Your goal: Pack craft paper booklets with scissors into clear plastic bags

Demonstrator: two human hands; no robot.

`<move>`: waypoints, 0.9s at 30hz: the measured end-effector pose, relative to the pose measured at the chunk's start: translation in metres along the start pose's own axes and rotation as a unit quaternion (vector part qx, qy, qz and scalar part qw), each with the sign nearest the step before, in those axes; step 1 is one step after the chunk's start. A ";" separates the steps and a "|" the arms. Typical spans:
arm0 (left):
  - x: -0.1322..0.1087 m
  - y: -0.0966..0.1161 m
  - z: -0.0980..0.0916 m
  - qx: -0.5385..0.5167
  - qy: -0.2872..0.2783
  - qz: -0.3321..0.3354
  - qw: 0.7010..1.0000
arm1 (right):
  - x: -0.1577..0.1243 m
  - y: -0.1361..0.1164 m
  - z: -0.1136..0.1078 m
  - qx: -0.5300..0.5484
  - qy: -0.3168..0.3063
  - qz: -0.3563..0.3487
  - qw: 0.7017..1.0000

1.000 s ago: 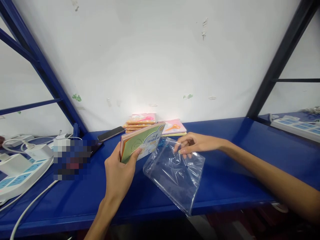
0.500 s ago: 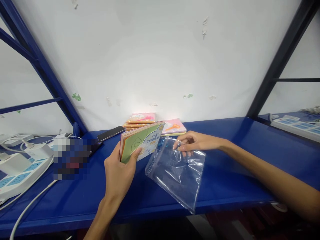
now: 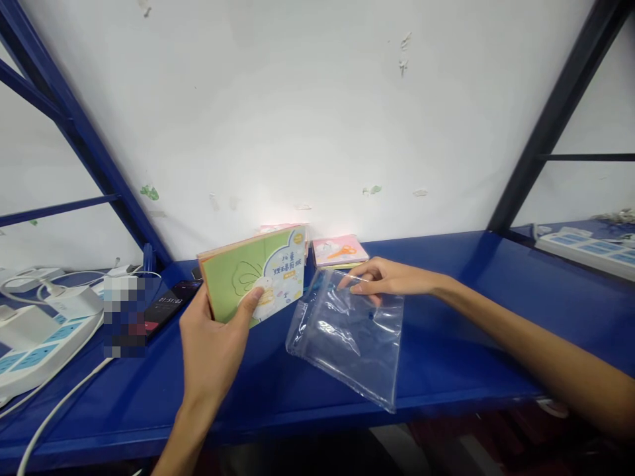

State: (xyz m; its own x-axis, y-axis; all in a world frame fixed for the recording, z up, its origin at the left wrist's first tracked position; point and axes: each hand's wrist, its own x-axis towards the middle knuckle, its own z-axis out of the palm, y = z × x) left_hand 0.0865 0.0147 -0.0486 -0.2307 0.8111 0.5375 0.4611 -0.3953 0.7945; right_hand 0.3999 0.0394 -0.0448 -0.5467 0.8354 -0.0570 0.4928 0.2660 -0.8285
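Observation:
My left hand [image 3: 218,337] grips a stack of paper-craft sheets [image 3: 238,271], thumb across the front. Its top sheet is green with a butterfly outline, beside a white and blue printed panel. To the right, my right hand [image 3: 380,277] pinches the upper edge of a clear plastic bag [image 3: 347,337], which hangs slack and looks flat. A gap separates the sheets from the bag. Behind them a pink packet [image 3: 340,249] with orange scissors printed on it lies on the blue shelf [image 3: 446,330]. More pink packets [image 3: 280,228] are mostly hidden by the held sheets.
At the left lie white power strips [image 3: 30,350] with plugged-in chargers and cables. A phone [image 3: 171,304] with a lit timer is near them, partly under a blurred patch. Another power strip [image 3: 590,248] sits at far right. Blue posts [image 3: 79,139] flank the shelf before a white wall.
My left hand has moved left and turned the sheets so their front faces me more. The right hand has barely moved, and the bag has swung slightly.

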 end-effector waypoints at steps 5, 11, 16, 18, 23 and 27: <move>-0.004 0.016 -0.015 -0.077 0.007 -0.074 0.994 | 0.002 0.005 0.000 0.000 -0.002 -0.003 1.000; -0.025 0.046 -0.012 -0.177 -0.134 -0.183 0.958 | 0.004 0.007 0.001 0.009 -0.001 -0.007 1.000; -0.030 0.049 -0.007 -0.083 -0.209 -0.136 0.965 | 0.003 0.001 0.002 0.002 0.001 -0.020 1.000; -0.027 0.042 -0.006 -0.021 -0.188 -0.079 0.979 | 0.002 -0.001 0.002 -0.013 0.006 -0.009 1.000; -0.022 0.029 -0.007 0.096 -0.125 0.014 0.987 | 0.001 -0.002 0.001 -0.030 0.013 -0.005 0.999; -0.024 0.029 -0.006 0.154 -0.109 0.025 0.982 | 0.001 -0.001 0.002 -0.023 0.001 -0.009 1.000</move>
State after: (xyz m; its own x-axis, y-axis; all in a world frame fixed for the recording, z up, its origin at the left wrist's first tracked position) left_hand 0.0998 -0.0185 -0.0365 -0.0278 0.8809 0.4725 0.7125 -0.3141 0.6275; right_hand 0.3976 0.0391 -0.0445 -0.5546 0.8312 -0.0401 0.5124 0.3031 -0.8035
